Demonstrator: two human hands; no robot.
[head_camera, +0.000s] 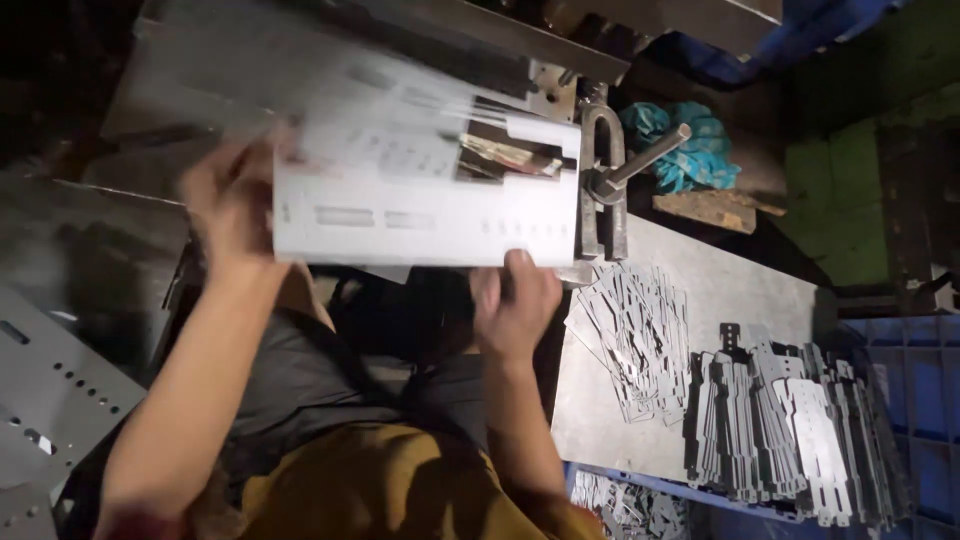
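Both my hands hold a pale grey punched sheet-metal panel (420, 205) in front of a press machine (420, 50). My left hand (228, 200) grips the panel's left edge and is blurred with motion. My right hand (515, 305) grips the panel's near edge toward its right end, thumb on top. The panel has rows of slots and small holes. Its far part lies over the machine's die area (510, 150).
A metal clamp with a handle (610, 180) stands right of the panel. Several stacked stamped metal strips (780, 420) and a fanned pile (635, 335) lie on the grey table (730, 290). Blue crates (915, 400) are at right, perforated sheets (50, 400) at left, a teal rag (680, 145) behind.
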